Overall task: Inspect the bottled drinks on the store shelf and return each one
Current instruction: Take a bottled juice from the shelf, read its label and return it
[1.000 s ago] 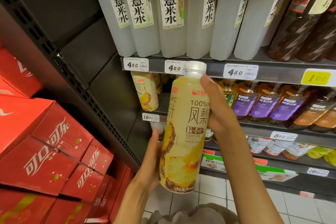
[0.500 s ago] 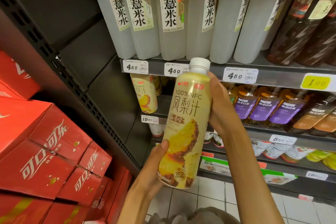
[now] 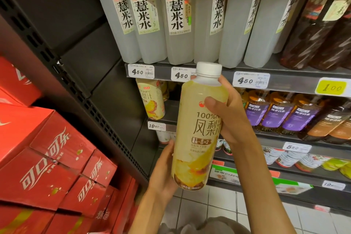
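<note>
Two hands hold one tall pineapple juice bottle (image 3: pixel 197 129) upright in front of a store shelf, its white cap (image 3: pixel 208 69) level with the price rail (image 3: pixel 284 81) of the shelf above. The label faces the camera, which suggests the inspection step is under way and the return is not yet begun. The right hand (image 3: pixel 226 118) grips the upper body of the bottle just below the shoulder, thumb across the front of the label and fingers wrapped around the far side. The left hand (image 3: pixel 163 169) supports the lower part from the left, palm against the side wall near the base; whether its fingers curl behind the bottle is hidden.

The next move, by this reading, calls for carrying the bottle up and to the left into the dark gap on the juice shelf (image 3: pixel 167 119), just beside a matching juice bottle (image 3: pixel 152 100) that stands above the 19.90 price tag (image 3: pixel 156 126). The bottle would have to clear the rail overhead and go in without knocking its neighbour.

Beyond the hands, a row of pale bottled water (image 3: pixel 176 24) fills the shelf above, amber tea bottles with purple labels (image 3: pixel 275 114) stand to the right, and red cola cartons (image 3: pixel 49 157) are stacked at the left.
</note>
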